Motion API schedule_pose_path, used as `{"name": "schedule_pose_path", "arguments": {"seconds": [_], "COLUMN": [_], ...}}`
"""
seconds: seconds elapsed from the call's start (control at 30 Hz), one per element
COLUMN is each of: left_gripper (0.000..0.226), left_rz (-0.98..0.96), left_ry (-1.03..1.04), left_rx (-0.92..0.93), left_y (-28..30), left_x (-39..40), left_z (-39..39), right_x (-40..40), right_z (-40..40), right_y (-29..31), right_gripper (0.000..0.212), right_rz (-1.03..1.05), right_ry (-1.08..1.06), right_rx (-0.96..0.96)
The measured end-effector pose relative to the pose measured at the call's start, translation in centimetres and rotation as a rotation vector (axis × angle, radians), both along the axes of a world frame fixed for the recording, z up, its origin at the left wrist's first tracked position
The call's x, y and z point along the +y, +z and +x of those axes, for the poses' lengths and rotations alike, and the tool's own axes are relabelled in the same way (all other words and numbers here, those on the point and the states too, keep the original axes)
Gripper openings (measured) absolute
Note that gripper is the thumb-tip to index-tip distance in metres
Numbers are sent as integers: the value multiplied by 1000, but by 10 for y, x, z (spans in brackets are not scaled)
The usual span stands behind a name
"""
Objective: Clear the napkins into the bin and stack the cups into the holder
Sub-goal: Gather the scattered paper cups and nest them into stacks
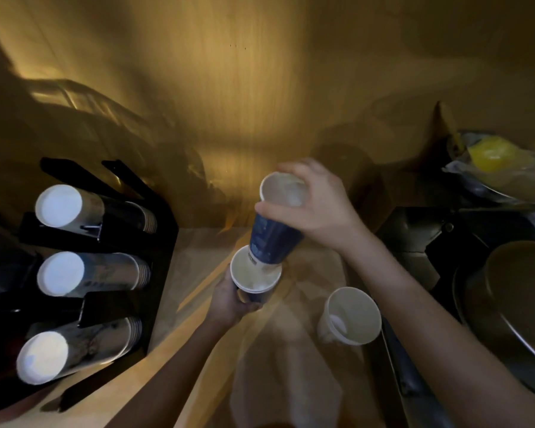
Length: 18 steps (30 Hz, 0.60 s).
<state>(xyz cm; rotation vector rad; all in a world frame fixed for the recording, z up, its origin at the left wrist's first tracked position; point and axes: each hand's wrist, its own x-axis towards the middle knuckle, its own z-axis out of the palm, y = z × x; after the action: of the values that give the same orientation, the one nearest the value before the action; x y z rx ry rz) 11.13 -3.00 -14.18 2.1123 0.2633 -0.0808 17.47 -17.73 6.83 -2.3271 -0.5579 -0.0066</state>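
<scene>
My right hand (317,208) grips a blue paper cup (271,236) near its rim, its base lowered into the mouth of a short stack of blue cups (254,281). That stack sits in my left hand (229,304), which wraps it from below. Another white-lined paper cup (351,316) stands on the counter to the right. A pale napkin (286,375) lies flat on the counter under my arms. At the left, a black cup holder (121,236) carries three sideways stacks of cups (84,273), bases toward me.
The wooden counter (195,264) runs between the holder and a dark sink area (420,242) at the right. Metal pans (513,304) and a plastic bag with something yellow (491,156) lie at the right. A wood-panelled wall stands behind.
</scene>
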Motion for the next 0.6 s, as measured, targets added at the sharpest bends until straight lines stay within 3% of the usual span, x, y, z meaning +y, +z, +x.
{"name": "schedule_pose_path", "arguments": {"seconds": [0.1,0.33,0.6], "left_gripper": [97,98,72], "left_rz": [-11,-20,18], "left_ry": [-2,-1,4], "left_rx": [8,24,57], "left_y": [-1,-9,-20], "left_x": [2,1,5], "left_z": [1,1,3], "right_x": [7,20,36], "right_z": [-2,-9,-19], "right_y": [-25,-66,-118], "right_gripper": [68,74,76], "right_rz": [-46,-209,-386], "right_ry": [23,115,185], "right_rx": [79,51,31]}}
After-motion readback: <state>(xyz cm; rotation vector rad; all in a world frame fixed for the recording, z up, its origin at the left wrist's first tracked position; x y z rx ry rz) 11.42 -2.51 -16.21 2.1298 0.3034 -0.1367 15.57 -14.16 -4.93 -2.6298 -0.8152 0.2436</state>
